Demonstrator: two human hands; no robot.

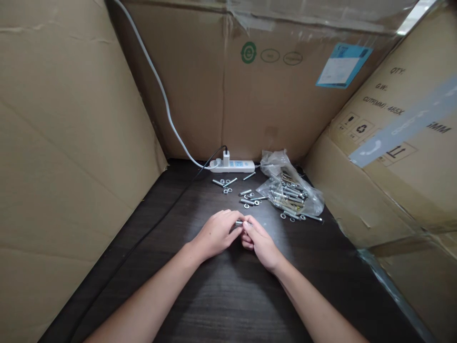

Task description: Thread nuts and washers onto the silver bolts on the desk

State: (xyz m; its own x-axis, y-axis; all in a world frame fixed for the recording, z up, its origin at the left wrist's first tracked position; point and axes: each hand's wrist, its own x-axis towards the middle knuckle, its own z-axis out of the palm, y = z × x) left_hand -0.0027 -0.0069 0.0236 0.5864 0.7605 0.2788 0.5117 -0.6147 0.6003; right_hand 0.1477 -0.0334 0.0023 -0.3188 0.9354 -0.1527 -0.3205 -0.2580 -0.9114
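three cardboard walls close in the scene. the left cardboard sheet (64, 143) is plain. the back carton (200, 85) carries a round green mark (248, 52), two faint oval stamps beside it and a blue-and-white label (343, 65) whose print is too small to read. the right carton (403, 143) reads "qty:", "g.w:" and "cut(mm) : 465x", with a strip of pale tape across it and, lower down, handling symbols: a recycling sign and upward arrows.

between the walls lies a dark wood-grain bench (221, 295). a white cable (157, 85) runs down the back carton to a white power strip (233, 166) at the far edge of the bench, where a white plug (226, 157) sits with a black cable (210, 159) leading off to the left. just right of the strip lies a crumpled clear plastic bag (285, 186) of long bolts. loose bolts and washers (250, 197) are scattered in front of the strip and the bag.

the small bolt (240, 222) is short, silvery and lies level, low over the middle of the bench, near the loose pieces. both forearms reach in from the near edge and the hands meet knuckle to knuckle. the left hand (216, 233), palm down, has its grip pinched on the bolt's left end; the right hand (260, 240), fingers curled inward, closes its grip on the right end.
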